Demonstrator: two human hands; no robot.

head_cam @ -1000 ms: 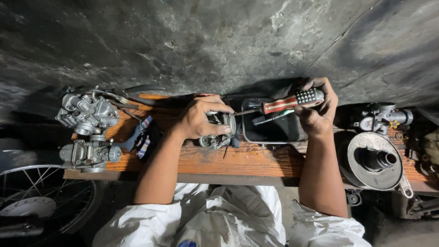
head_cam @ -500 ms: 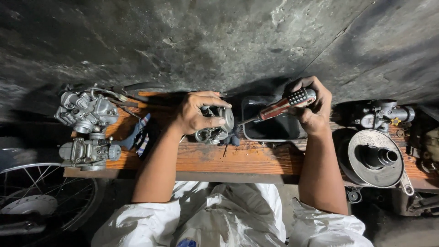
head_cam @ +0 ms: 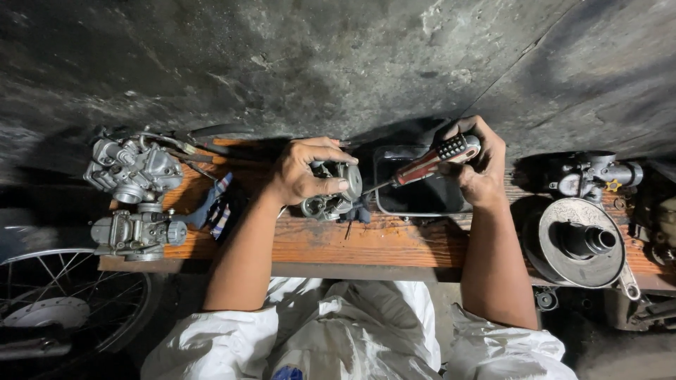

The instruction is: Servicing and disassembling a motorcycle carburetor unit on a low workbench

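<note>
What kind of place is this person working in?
Probably a small motorcycle repair workshop: carburetors lie on a worn wooden bench, a spoked wheel stands below, and the right hand holds a screwdriver.

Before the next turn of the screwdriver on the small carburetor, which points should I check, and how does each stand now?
1. Left hand grips the carburetor firmly: ok.
2. Right hand closed around the screwdriver handle: ok.
3. Screwdriver tip seated in a screw: cannot tell, the part hides it.
4. Carburetor resting over the wooden bench, not past its edge: ok.
5. Black tray beside the work to catch small parts: ok.
</note>
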